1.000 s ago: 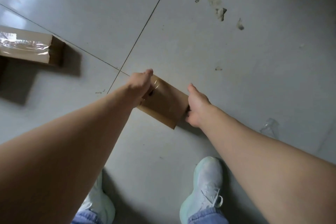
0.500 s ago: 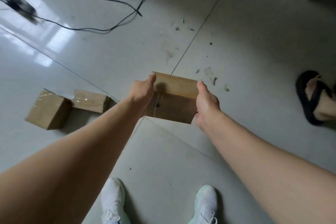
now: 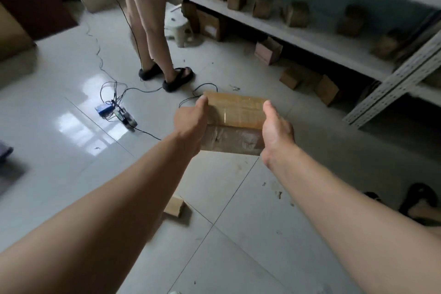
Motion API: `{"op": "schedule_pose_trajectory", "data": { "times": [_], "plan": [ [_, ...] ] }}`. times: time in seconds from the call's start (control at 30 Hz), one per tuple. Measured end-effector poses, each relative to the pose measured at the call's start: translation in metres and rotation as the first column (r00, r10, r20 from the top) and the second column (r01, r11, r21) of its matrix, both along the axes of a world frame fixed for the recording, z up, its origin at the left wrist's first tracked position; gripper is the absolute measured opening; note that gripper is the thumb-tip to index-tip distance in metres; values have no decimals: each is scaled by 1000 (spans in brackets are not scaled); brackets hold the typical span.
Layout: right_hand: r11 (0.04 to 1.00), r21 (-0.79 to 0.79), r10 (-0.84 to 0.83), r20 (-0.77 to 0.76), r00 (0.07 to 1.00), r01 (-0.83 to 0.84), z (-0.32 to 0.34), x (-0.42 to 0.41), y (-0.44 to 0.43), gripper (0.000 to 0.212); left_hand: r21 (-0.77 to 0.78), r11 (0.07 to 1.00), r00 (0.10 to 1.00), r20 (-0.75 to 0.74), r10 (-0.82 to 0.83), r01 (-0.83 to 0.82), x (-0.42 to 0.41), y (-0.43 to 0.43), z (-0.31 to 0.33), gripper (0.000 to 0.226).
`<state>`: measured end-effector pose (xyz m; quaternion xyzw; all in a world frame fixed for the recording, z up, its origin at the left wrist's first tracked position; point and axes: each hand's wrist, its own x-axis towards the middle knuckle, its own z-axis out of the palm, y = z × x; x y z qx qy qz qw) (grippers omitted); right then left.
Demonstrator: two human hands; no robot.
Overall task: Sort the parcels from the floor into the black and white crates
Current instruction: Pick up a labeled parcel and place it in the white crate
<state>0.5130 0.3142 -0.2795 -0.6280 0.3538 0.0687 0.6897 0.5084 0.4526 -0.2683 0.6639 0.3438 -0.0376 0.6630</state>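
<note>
I recorded one taped brown parcel point(image 3: 235, 112) held clear of the floor point(image 3: 71, 79), in mid-air ahead of me and roughly central in the view. The left grip point(image 3: 191, 124) was clamped on its left end and the right grip point(image 3: 276, 129) on its right end. Each thumb lay on the top face; the fingers underneath were hidden from me. The parcel sat roughly level, long side across, with clear tape over its near face. I judged the step in hand to be the carry: the parcel was lifted but not yet delivered. Neither the black crate nor the white crate appeared in view, so I could not tell which one this parcel was meant for, and I could read no label on it. The next move, in my judgement, called for finding the crates, then lowering the parcel in with both ends clamped rather than dropping it. Hazards noted: a black cable point(image 3: 143, 90) trailed over the tiles at far left beside a blue device point(image 3: 104, 109), and a standing person point(image 3: 145, 26) stood beyond it, next to the shelf point(image 3: 317, 38) at far right. Work outstanding: a small parcel point(image 3: 174, 206) lay on the floor near me, and further parcels point(image 3: 290, 77) lay at the foot of the shelf.
</note>
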Motion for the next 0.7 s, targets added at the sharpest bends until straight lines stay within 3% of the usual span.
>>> {"op": "schedule_pose_trajectory", "data": {
  "times": [0.2, 0.3, 0.4, 0.53, 0.7],
  "plan": [
    [999, -21, 31, 184, 982, -27, 139, -30, 33, 39, -39, 997, 986, 154, 64, -59, -37, 31, 132, 26],
    [999, -15, 41, 286, 957, -39, 189, -47, 46, 46, -18, 993, 968, 221, 120, -119, -56, 43, 179, 42],
    [997, -17, 74, 360, 930, -73, 220, -63, 55, 39, -31, 983, 934, 305, 183, -182, -78, 51, 218, 49],
    [990, 18, 120, 429, 895, -141, 242, -87, 65, 31, -24, 956, 870, 408, 276, -292, -112, 63, 250, 41],
    [917, 86, 317, 431, 844, -389, 254, -115, 78, 61, 26, 930, 814, 493, 306, -365, -166, 69, 267, 13]
  ]
}}
